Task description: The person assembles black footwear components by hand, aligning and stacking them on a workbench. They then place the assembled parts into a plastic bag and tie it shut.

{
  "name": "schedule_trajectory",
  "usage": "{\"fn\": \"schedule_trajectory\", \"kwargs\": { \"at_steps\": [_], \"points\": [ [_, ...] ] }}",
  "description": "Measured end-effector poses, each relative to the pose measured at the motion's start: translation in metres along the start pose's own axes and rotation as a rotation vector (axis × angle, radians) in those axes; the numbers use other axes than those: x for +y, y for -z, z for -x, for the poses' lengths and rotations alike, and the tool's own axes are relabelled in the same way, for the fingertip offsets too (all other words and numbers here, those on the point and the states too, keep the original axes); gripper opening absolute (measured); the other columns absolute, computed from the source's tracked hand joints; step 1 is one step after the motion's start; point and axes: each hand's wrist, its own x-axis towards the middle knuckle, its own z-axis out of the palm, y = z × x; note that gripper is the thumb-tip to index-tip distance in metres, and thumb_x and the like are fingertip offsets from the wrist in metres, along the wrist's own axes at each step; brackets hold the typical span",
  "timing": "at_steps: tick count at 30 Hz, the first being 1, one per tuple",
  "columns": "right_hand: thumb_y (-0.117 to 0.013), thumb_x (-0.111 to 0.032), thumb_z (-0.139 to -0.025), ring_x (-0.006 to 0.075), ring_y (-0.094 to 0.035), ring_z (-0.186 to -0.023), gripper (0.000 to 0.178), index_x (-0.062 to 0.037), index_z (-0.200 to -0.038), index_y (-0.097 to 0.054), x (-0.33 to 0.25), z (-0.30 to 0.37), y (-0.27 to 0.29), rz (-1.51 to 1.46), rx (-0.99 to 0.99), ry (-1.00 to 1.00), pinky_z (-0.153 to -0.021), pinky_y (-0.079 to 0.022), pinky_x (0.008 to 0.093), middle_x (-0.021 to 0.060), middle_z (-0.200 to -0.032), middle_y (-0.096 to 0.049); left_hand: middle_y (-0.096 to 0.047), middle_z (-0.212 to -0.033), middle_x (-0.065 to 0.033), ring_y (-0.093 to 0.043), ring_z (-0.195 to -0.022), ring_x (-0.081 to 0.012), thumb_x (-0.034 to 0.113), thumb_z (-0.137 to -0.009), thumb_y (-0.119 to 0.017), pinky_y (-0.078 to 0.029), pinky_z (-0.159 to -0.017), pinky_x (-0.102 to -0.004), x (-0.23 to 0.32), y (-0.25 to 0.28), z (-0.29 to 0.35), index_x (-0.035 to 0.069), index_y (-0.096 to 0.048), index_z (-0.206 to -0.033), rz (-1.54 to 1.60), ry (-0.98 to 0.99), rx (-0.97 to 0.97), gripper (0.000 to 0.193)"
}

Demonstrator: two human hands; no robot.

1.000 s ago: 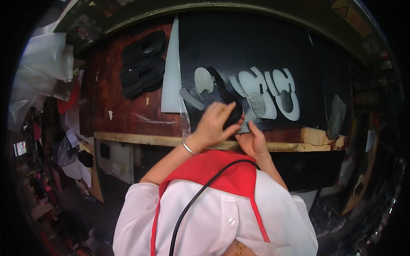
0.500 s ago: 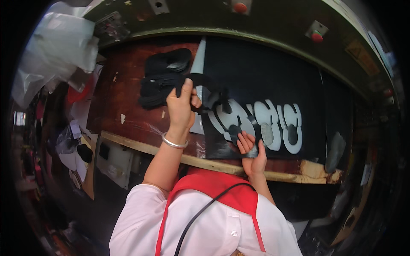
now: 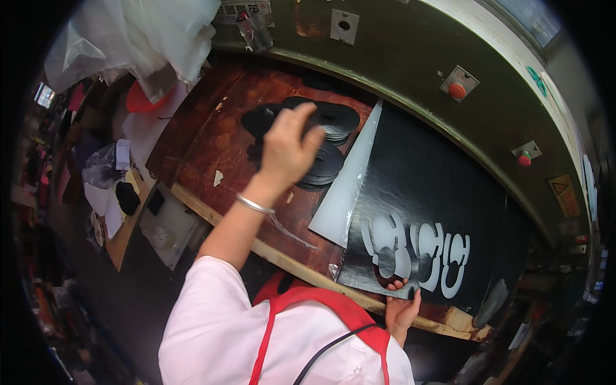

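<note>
My left hand is raised over stacks of black insole-shaped pieces, its thumb and fingers apart and slightly blurred; no piece shows in it. It partly covers the stacks. On the right, my right hand grips the near edge of a shiny black sheet, fingertips beside a cutout. Several curved openings are cut through this sheet near that hand, most showing white beneath. A white strip, narrowing toward the far end, lies along the sheet's left side.
The reddish-brown tabletop has a wooden front rail. Behind it runs a green machine beam with a red button and a green-and-red knob. Clear plastic bags hang at the far left.
My left hand has moved left from the sheet to the stacks and no longer holds the black cut piece. My right hand has shifted to the sheet's near edge. The view has turned.
</note>
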Motion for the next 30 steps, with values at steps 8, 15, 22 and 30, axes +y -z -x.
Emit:
{"fn": "schedule_trajectory", "kwargs": {
  "at_steps": [8, 15, 22, 30],
  "points": [
    [-0.041, -0.033, -0.098, 0.0276, -0.062, -0.076, 0.041, 0.0048, -0.1, -0.056, -0.043, 0.043, -0.047, 0.337, 0.085, 0.372, -0.078, -0.049, 0.0422, 0.0161, -0.089, -0.063, -0.054, -0.097, -0.0138, -0.053, -0.089, -0.0308, 0.016, -0.078, -0.069, -0.041, -0.078, -0.0402, -0.016, -0.059, 0.081, 0.003, -0.049, -0.126, -0.164, 0.087, -0.14, 0.054],
    [-0.047, -0.032, -0.094, 0.0162, -0.048, -0.062, 0.039, 0.0049, -0.09, -0.06, -0.157, 0.103, -0.068, 0.122, -0.517, 0.786, -0.077, -0.046, 0.0329, 0.006, -0.059, -0.05, -0.052, -0.108, -0.0149, -0.05, -0.098, -0.0315, 0.011, -0.073, -0.071, -0.043, -0.084, -0.0407, 0.012, -0.032, 0.095, 0.003, -0.048, -0.128, 0.008, -0.048, -0.31, 0.061],
    [-0.051, -0.021, -0.093, 0.0078, -0.058, -0.053, 0.035, -0.0064, -0.062, -0.055, -0.204, 0.208, -0.008, 0.059, -0.583, 1.322, -0.076, -0.043, 0.016, -0.0026, -0.048, -0.05, -0.038, -0.132, -0.019, -0.04, -0.121, -0.039, 0.005, -0.059, -0.076, -0.031, -0.105, -0.0471, 0.071, -0.021, 0.11, 0.005, -0.036, -0.138, 0.06, -0.108, -0.332, 0.089],
    [-0.029, -0.014, -0.1, 0.0032, -0.034, -0.039, 0.037, -0.0109, -0.069, -0.049, -0.163, 0.4, 0.142, -0.128, -0.313, 1.638, -0.063, -0.036, 0.0155, -0.0048, -0.044, -0.038, -0.069, -0.085, -0.0154, -0.067, -0.079, -0.0314, 0.0, -0.064, -0.065, -0.053, -0.073, -0.0352, 0.174, 0.018, 0.132, 0.003, -0.071, -0.091, 0.367, -0.365, -1.333, 0.028]
  ]
}}
